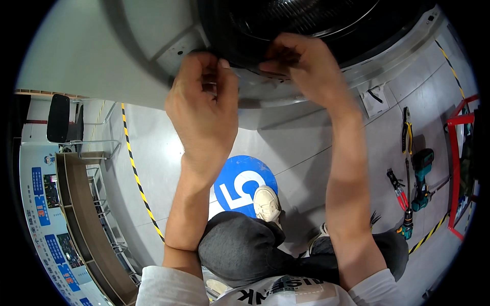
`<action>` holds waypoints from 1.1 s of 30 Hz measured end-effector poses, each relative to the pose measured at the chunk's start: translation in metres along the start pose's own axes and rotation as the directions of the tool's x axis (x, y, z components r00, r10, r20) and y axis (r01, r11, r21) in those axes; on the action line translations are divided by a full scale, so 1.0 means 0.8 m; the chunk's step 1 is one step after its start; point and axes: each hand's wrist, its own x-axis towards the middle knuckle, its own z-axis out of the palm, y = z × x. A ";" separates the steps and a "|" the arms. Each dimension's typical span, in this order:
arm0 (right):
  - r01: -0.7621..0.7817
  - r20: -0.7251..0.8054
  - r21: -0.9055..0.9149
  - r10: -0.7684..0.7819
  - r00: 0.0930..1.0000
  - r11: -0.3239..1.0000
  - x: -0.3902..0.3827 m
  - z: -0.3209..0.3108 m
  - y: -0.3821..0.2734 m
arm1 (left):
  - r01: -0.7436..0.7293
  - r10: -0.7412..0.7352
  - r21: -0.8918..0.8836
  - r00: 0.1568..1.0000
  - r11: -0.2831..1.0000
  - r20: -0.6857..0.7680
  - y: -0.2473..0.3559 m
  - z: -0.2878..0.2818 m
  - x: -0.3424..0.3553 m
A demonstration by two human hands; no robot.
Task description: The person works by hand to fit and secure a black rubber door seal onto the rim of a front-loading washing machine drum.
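Bunch of tools on the floor (153, 120) over at 3 to 4 o'clock: yellow-handled pliers (407, 137), a teal drill (422, 162), red-handled pliers (401, 197) and a long-shafted tool (407, 224), with a red frame (461, 120) just past them. Chair (57, 118) is between 9 and 10, brown shelf unit (76, 199) at 8, striped tape (132, 166) nearer in. Writing-wise: blue printed labels (38, 181) around 8–9, plus a blue disc (224, 178) at 6 with a white numeral, a shoe (266, 201) covering part of it. The black seal (217, 30) rings the machine's (102, 61) opening at 12 to 1, right by the fingertips. Left grip (201, 104) is at 11, fingers curled at the seal's lower edge; right grip (314, 71) is at 1, bent, kinda blurry. The hands block that edge, so can't tell if either is clenched on it.
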 end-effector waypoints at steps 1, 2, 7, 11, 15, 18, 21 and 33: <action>-0.027 0.038 0.065 0.024 0.999 0.998 0.005 -0.009 -0.001 | -0.015 0.015 0.010 1.000 1.000 0.009 0.002 0.000 0.002; -0.039 0.125 -0.029 0.042 0.991 0.999 0.014 -0.017 -0.006 | -0.027 0.027 0.028 1.000 0.999 0.017 0.002 -0.002 0.002; -0.129 0.299 -0.255 0.205 0.932 0.958 0.036 -0.022 -0.025 | -0.084 0.083 0.172 0.996 0.982 0.010 0.006 -0.005 0.004; -0.253 0.188 0.064 0.238 0.953 0.965 0.013 -0.005 -0.013 | -0.025 0.027 0.045 0.999 0.999 -0.038 -0.007 0.003 -0.009; -0.121 0.082 0.098 0.113 0.990 0.988 0.002 0.013 -0.005 | 0.077 -0.080 -0.146 0.997 0.986 -0.020 -0.005 0.006 -0.015; -0.137 0.061 0.135 0.130 0.990 0.981 0.001 0.017 -0.011 | 0.089 -0.092 -0.150 0.996 0.985 -0.010 -0.007 0.007 -0.016; -0.057 0.030 0.190 0.053 0.998 0.980 -0.002 0.023 -0.010 | 0.178 -0.173 -0.194 0.984 0.965 0.040 -0.002 0.004 -0.016; 0.047 -0.095 0.164 -0.032 0.995 0.985 -0.001 0.038 -0.008 | -0.049 0.047 0.164 0.999 0.985 0.015 -0.002 0.002 -0.011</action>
